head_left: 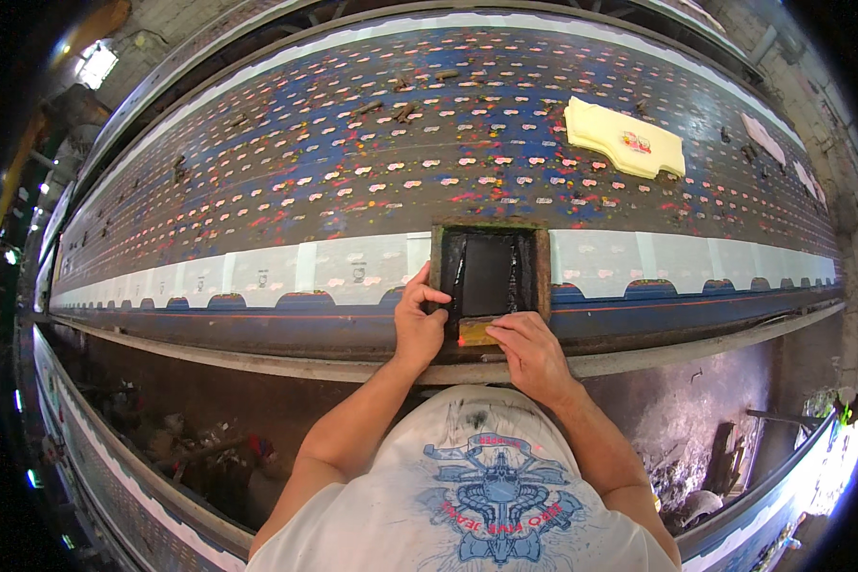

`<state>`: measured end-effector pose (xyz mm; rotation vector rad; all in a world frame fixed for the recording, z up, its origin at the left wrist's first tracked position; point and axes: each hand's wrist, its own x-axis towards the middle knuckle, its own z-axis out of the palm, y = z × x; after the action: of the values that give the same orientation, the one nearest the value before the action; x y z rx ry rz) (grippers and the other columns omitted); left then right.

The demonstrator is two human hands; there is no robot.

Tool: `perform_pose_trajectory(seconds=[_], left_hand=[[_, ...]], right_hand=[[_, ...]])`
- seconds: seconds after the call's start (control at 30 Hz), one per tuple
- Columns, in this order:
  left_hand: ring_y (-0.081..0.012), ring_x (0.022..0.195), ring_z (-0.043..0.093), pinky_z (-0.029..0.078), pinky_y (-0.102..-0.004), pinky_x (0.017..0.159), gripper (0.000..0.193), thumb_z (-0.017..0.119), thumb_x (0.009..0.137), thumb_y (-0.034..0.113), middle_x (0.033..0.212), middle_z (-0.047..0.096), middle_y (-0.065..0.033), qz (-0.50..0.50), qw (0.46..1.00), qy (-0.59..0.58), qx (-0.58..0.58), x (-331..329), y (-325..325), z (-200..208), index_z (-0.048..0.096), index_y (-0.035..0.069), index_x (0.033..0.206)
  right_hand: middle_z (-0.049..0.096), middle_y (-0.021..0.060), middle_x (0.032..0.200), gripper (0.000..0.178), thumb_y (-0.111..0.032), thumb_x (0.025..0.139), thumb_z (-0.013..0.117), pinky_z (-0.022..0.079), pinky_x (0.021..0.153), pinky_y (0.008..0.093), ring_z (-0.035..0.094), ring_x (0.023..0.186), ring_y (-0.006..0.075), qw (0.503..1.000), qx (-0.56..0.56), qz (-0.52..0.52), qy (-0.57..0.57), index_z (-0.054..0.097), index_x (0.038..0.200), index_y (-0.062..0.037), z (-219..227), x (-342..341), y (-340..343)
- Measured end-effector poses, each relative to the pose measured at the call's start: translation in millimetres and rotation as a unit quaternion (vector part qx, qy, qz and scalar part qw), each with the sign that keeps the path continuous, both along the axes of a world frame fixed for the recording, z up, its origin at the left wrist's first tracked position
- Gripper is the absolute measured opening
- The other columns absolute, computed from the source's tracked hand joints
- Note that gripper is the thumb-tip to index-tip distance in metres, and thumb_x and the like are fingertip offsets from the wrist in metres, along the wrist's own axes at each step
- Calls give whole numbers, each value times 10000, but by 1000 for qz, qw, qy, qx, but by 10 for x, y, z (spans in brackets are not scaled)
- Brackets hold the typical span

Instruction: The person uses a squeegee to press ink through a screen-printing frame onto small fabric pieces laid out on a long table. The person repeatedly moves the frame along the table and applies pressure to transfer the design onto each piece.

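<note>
A small screen-printing frame (542, 267) with a dark mesh lies flat at the table's near edge, over a row of pale fabric pieces (353, 272). My left hand (419, 319) grips the frame's left side, its fingers bent over the edge. Pinched in my right hand (536, 355) is a short yellowish-brown squeegee (477, 332), held at the near end of the frame. Part of the squeegee's right end is hidden by my fingers.
The long printing table (353, 200) carries many small printed marks and paint specks. A stack of pale yellow cut fabric (629, 143) lies at the back right, pinkish pieces (765, 139) farther right. A rail (257, 364) runs along the near edge.
</note>
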<state>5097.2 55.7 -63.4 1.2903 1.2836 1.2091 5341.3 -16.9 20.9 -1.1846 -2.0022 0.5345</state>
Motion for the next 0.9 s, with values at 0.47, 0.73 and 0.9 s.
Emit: perform_pose_trajectory(seconds=[0.47, 0.73, 0.9], left_hand=[[-413, 1669, 483, 393, -464, 1340, 316, 690, 814, -203, 1785, 502, -266, -2, 1000, 5, -2, 42, -1, -26, 766, 73, 949], [-417, 1654, 484, 417, -470, 1326, 333, 692, 811, -209, 1794, 485, -261, -8, 1000, 3, 19, 49, -20, -20, 764, 86, 948], [-417, 1657, 460, 387, -485, 1343, 321, 692, 812, -198, 1800, 478, -249, -13, 999, 3, 32, 39, -21, -55, 758, 87, 944]], right_hand=[[782, 146, 1196, 425, 36, 901, 733, 579, 1042, 491, 701, 1176, 379, 969, -64, 107, -213, 778, 1320, -22, 364, -8, 489], [797, 175, 1216, 390, 61, 955, 682, 581, 1057, 519, 701, 1194, 412, 981, -36, 22, -189, 782, 1319, -36, 251, -6, 1423], [801, 173, 1259, 473, 95, 928, 653, 564, 1095, 521, 698, 1222, 416, 984, 12, -29, -178, 783, 1360, -45, 67, -69, 1548]])
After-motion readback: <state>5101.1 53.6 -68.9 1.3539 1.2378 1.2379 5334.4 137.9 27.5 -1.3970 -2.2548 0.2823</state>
